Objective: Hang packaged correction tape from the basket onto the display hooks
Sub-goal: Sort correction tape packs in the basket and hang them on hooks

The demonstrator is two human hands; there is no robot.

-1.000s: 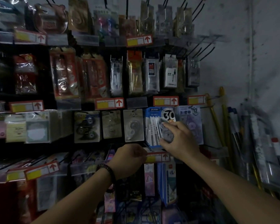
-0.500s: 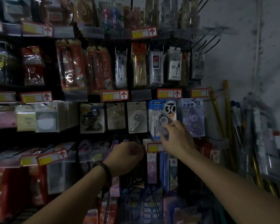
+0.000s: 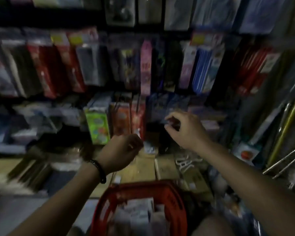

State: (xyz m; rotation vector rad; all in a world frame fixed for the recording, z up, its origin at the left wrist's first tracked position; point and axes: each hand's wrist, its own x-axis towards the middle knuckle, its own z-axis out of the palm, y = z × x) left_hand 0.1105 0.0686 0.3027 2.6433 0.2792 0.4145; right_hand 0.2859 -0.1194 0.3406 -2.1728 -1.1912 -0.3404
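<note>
The view is blurred and tilted down. A red basket (image 3: 175, 200) stands at the bottom centre, with several pale correction tape packages (image 3: 138, 213) inside it. My left hand (image 3: 123, 150) hovers above the basket with its fingers curled under, and nothing shows in it. My right hand (image 3: 184, 130) is up and to the right, in front of the lower hanging packs. Its thumb and fingers are loosely bent with a gap between them and hold nothing. The blue pack it hung earlier is out of view above.
Rows of hanging packs fill the display: red packs (image 3: 48, 72) at left, a pink pack (image 3: 146, 65) at centre, blue packs (image 3: 206, 65) at right. A green pack (image 3: 97, 128) hangs lower. Cardboard boxes (image 3: 163, 167) lie behind the basket. Long rods (image 3: 286, 126) lean at right.
My right hand let go of the blue pack on its hook and dropped away. The view swung down from the upper hooks to the basket, and both hands lowered.
</note>
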